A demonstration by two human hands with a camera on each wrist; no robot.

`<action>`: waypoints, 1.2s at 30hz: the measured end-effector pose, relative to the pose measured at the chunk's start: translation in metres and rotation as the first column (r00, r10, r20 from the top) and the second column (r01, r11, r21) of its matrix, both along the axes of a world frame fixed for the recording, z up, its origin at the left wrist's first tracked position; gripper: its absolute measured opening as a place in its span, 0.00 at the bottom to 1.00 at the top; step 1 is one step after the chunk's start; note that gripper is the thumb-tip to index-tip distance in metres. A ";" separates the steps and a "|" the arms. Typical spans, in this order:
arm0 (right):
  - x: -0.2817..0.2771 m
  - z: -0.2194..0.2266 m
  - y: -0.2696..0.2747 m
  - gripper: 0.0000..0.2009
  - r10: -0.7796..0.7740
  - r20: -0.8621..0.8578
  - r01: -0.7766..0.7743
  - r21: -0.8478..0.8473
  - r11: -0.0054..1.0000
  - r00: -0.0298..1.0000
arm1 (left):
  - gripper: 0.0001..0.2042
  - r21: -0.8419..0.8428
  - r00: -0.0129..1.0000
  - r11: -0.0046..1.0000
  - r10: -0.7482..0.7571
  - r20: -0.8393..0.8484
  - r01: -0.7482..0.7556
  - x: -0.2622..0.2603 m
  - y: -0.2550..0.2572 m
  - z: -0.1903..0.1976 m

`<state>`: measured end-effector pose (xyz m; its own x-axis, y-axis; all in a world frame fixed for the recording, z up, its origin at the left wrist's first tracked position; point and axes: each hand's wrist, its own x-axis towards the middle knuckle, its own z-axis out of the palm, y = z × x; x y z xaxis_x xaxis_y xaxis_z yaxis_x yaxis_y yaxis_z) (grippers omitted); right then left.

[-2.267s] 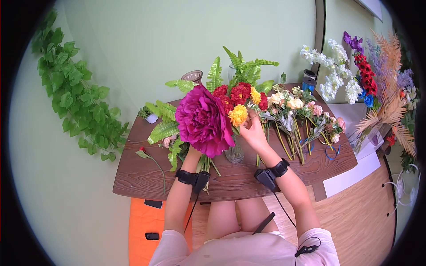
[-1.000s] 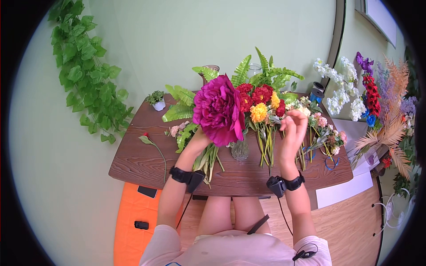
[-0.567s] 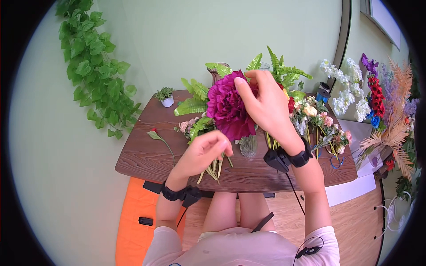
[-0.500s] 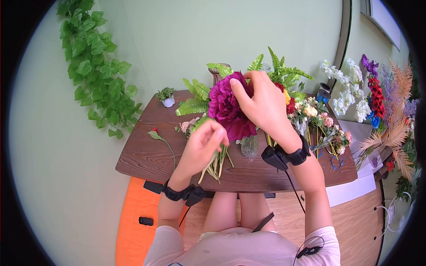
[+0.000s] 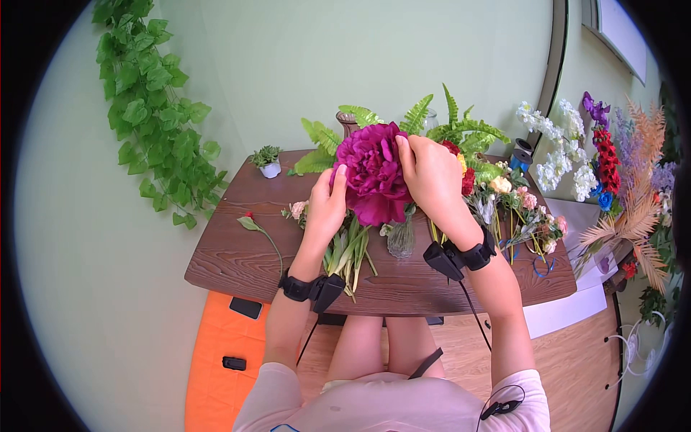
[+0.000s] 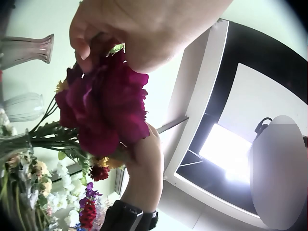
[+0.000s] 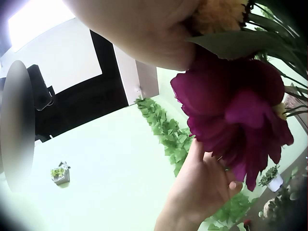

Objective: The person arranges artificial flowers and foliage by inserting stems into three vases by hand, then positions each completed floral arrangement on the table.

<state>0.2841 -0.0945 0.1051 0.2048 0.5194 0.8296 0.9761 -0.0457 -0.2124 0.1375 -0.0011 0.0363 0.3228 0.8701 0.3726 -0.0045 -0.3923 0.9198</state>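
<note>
A large magenta peony (image 5: 374, 173) faces up in the head view, above a clear glass vase (image 5: 401, 241). My left hand (image 5: 327, 207) holds the left rim of the bloom, thumb on the petals and fingers behind them. On the opposite side my right hand (image 5: 435, 176) pinches the upper right petals between thumb and fingers. The right wrist view shows the peony (image 7: 236, 110) from the side, with the left hand (image 7: 202, 187) under its edge. Fern fronds (image 5: 417, 115) and red flowers (image 5: 468, 181) stick out behind the bloom, partly covered by it and the right hand.
Cut green stems (image 5: 349, 255) lie on the wooden table (image 5: 237, 255) left of the vase. A single red rosebud (image 5: 249, 222) and a small potted succulent (image 5: 268, 162) are farther left. Cream and pink flowers (image 5: 529, 200) lie to the right, near a blue ribbon spool (image 5: 520, 160).
The right hand has gone from the yellow flower to the peony's right petals. The left hand left the peony's underside, then came up to its left rim. The bloom now faces up more.
</note>
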 end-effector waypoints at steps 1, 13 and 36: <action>0.002 -0.002 0.001 0.17 -0.002 -0.008 0.002 0.003 1.000 1.000 | 0.15 0.084 0.999 0.996 0.041 -0.024 -0.039 0.002 0.006 -0.005; 0.036 -0.022 0.009 0.25 0.204 -0.452 -0.169 0.116 0.979 0.868 | 0.13 -0.119 0.935 0.972 -0.156 0.319 0.203 0.009 0.009 -0.020; 0.036 -0.091 -0.073 0.07 0.591 -0.478 -0.351 0.501 0.791 0.650 | 0.18 0.070 0.488 0.918 0.271 -0.830 -0.391 -0.148 0.077 -0.122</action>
<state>0.3205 -0.1676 0.0138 0.5097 0.4014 0.7610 0.5071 0.5744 -0.6426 -0.0103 0.0757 -0.0854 0.1082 0.9941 -0.0007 0.8692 -0.0943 0.4853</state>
